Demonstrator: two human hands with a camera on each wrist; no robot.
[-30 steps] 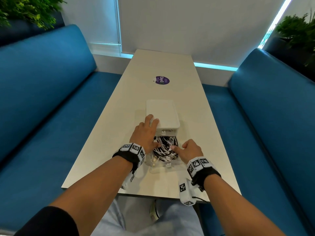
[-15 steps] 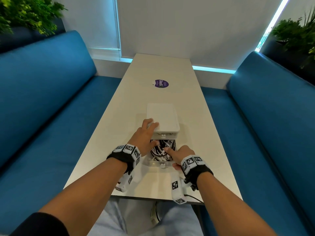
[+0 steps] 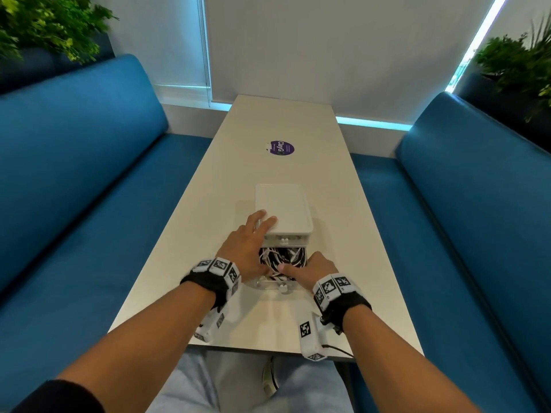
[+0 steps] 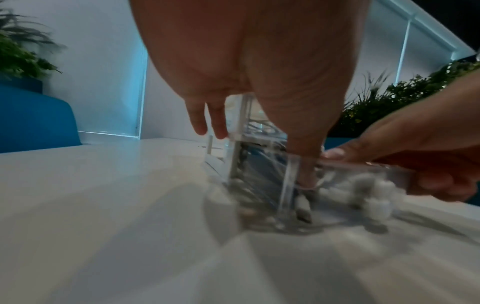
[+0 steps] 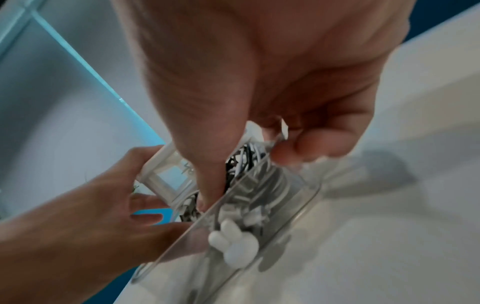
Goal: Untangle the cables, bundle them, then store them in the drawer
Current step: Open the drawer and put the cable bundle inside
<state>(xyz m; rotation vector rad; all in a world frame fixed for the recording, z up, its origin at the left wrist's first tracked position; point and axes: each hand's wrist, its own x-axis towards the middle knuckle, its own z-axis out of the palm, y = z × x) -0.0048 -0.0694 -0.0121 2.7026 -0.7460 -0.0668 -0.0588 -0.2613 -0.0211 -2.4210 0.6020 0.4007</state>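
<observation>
We have the drawer (image 3: 281, 275) pulled partway out of the white box (image 3: 283, 211) on the surface (image 3: 298, 123), and the cables (image 3: 283, 256) lie inside it as a black-and-white heap. Our left hand (image 3: 244, 248) rests on the box with straight fingers (image 3: 262, 222) along its near left corner, its thumb dipping into the drawer. Our right hand (image 3: 313, 268) grasps the drawer's clear front wall, thumb (image 5: 207, 164) inside against the cables and curled fingers (image 5: 317, 144) outside.

The main risk, as we judge it, is a loop or plug riding above the rim: pushed in, it would catch under the box's frame and jam the drawer, or get pinched. Our thumbs sit inside the drawer too and could be trapped the same way. If the left hand lets up, the light box may slide away across the surface instead of taking the drawer.

The drawer's long axis runs along the surface, away from us; its knob (image 5: 233, 244) on the front faces us, its open end points into the box
</observation>
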